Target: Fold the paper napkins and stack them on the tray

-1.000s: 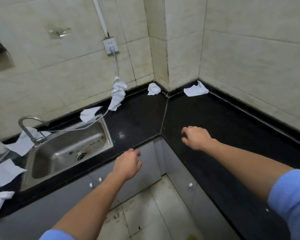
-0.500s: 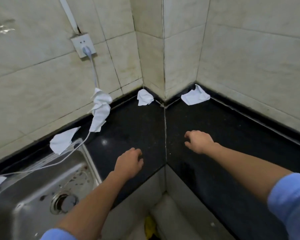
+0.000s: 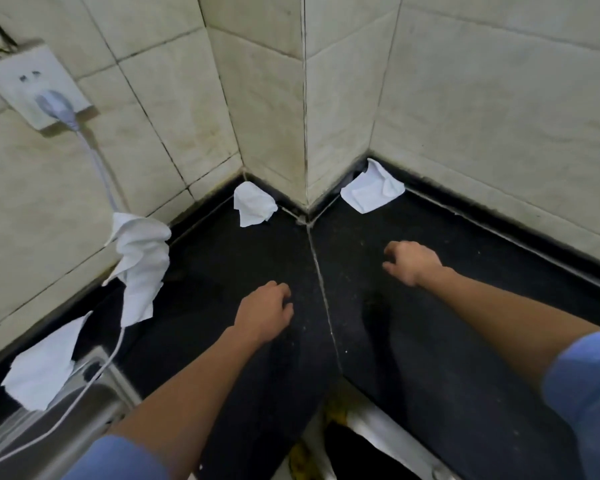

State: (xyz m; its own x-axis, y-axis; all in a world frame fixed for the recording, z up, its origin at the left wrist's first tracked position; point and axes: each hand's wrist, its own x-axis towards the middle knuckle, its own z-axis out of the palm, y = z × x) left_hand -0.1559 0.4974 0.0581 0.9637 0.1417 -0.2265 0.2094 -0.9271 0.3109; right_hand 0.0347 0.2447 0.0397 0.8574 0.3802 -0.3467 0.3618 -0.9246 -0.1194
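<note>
- Sink [image 3: 94, 407], steel, near left corner: only its rim and part of the basin show
- Napkin by the sink [image 3: 42, 365], white, loosely creased, lying across the far rim of the sink and onto the bench edge
- Wall socket [image 3: 35, 88], white, far left on the tiled wall, with a plug [image 3: 58, 105] in it; a white cable [image 3: 101, 174] hangs down from the plug and runs on over the sink
- Napkin on the cable [image 3: 139, 268], white, crumpled, draped over the hanging cable, its lower end just above the bench
- Bench [image 3: 222, 258], black speckled stone, L-shaped, with a pale seam running from the wall corner toward the near edge
- Crumpled napkin [image 3: 253, 204], white, on the bench against the far wall, just left of the corner
- Left hand [image 3: 264, 315], palm down over the bench left of the seam; grip half curled, fingers bent, holding nothing
- Flat napkin [image 3: 371, 190], white, partly folded, on the bench right of the corner, its far edge leaning against the wall
- Right hand [image 3: 413, 261], palm down over the bench right of the seam, well apart from the flat napkin; grip loosely curled with fingers spread, holding nothing
- Sleeves, blue: one at the near left edge [image 3: 115, 459], one at the near right edge [image 3: 586, 386]
</note>
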